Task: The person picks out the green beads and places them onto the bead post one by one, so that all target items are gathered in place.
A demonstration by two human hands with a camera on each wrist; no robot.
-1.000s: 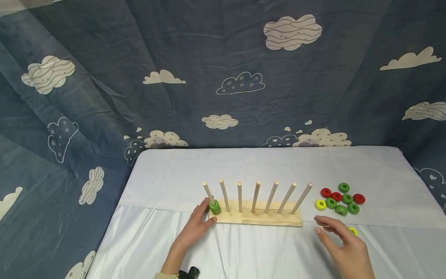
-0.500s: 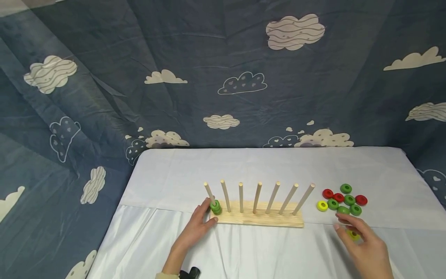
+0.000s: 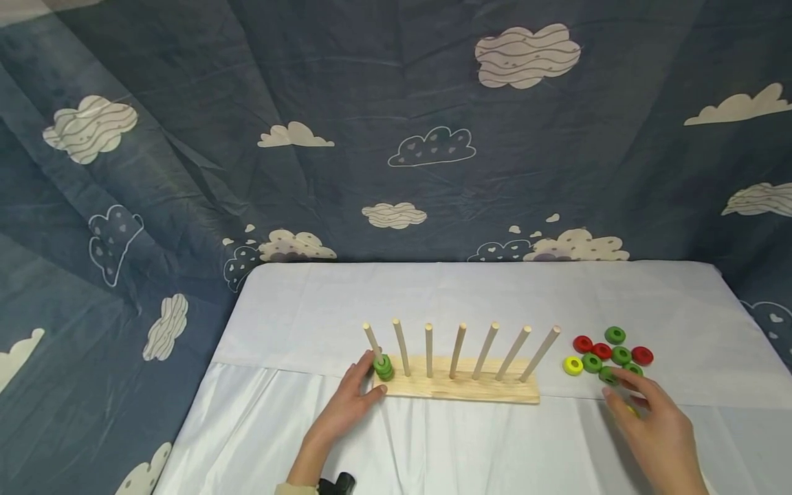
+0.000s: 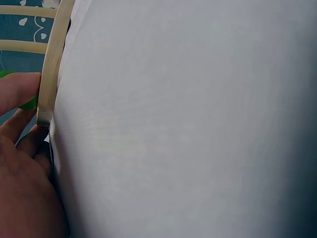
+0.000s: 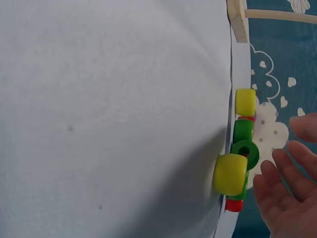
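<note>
A long wooden board (image 3: 464, 389) carries several upright pegs in a row. On its leftmost peg sit green beads (image 3: 384, 371). My left hand (image 3: 349, 407) holds the board's left end, thumb at the front edge and fingers at the side; in the left wrist view the thumb overlaps a green bead. My right hand (image 3: 656, 430) hovers over the loose beads with thumb and fingers apart, fingertips right at a green bead (image 3: 608, 375). In the right wrist view nothing lies between its fingers, and a yellow bead (image 5: 230, 174) stands nearest the camera; in the head view the hand mostly hides it.
Beside the board's right end lie more loose beads: a yellow one (image 3: 573, 366), red ones (image 3: 642, 355) and several green ones (image 3: 615, 335). A white cloth (image 3: 470, 295) covers the table. Behind hangs a dark blue curtain (image 3: 346, 75) with cloud prints.
My right hand has moved right and slightly forward, from in front of the beads to over the green bead and the near yellow one. The left hand stays at the board.
</note>
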